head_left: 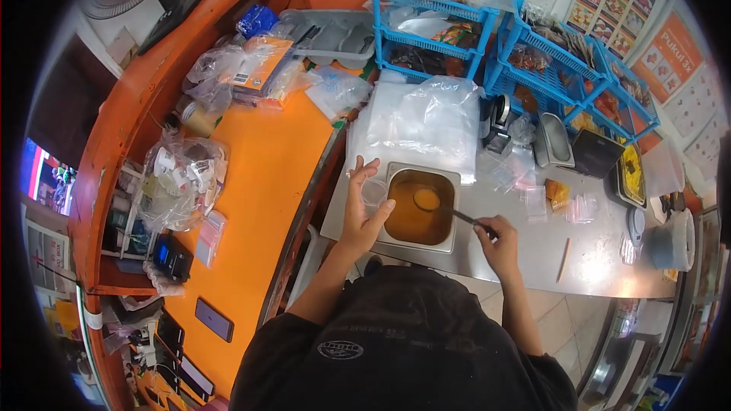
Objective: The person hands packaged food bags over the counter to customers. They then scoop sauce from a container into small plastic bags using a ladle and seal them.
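Note:
My right hand [499, 247] is closed round the dark handle of a ladle [426, 199]. The ladle's round bowl is in the orange-brown liquid of a square metal pan [455, 217], at the front of the steel counter. At the pan's left side, my left hand [364, 209] holds a small clear plastic cup [374, 192] between thumb and fingers. Whether anything is in the cup is hard to see.
Behind the pan lies a stack of clear plastic bags [419, 118]. Blue tiered baskets [434, 38] with packets stand at the back. Rightward are a metal tin [555, 141], small bags and a thin stick [564, 260]. An orange counter [259, 175] with a phone [214, 320] is at left.

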